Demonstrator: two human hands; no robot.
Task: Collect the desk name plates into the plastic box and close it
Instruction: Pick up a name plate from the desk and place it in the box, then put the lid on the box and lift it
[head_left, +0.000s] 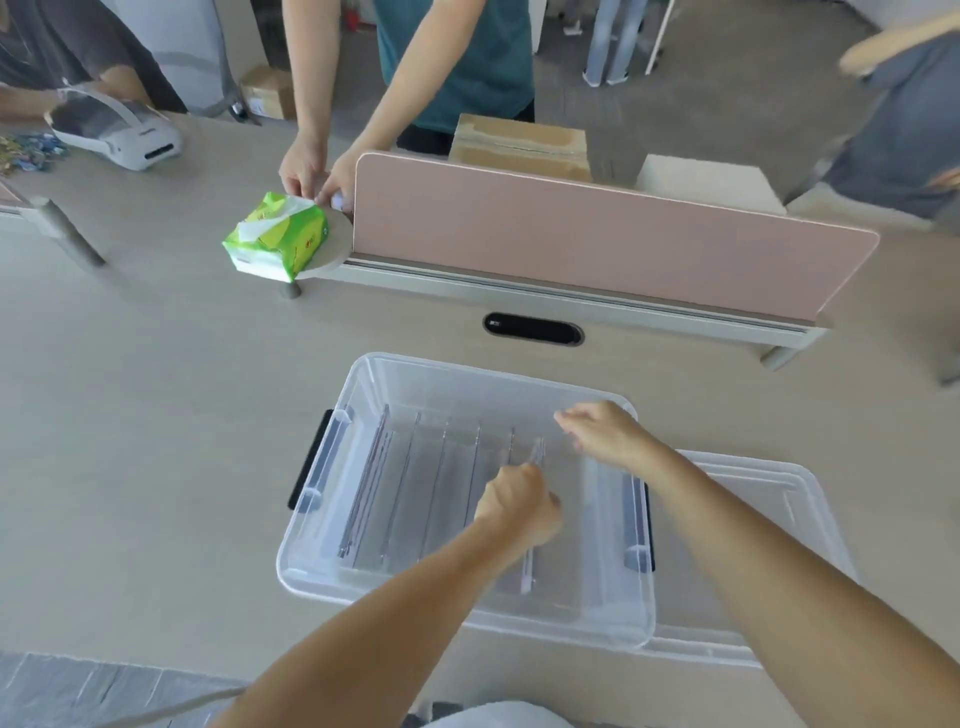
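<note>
A clear plastic box with dark side latches stands open on the desk in front of me. Several clear acrylic name plates stand on edge in a row inside it. My left hand is inside the box, fingers closed around the rightmost name plate. My right hand hovers over the box's far right part, fingers loosely apart, holding nothing. The box's clear lid lies flat on the desk to the right, partly under the box.
A pink divider panel crosses the desk behind the box, with a cable slot in front of it. A green tissue pack sits at the divider's left end, touched by another person's hands. A white device lies far left.
</note>
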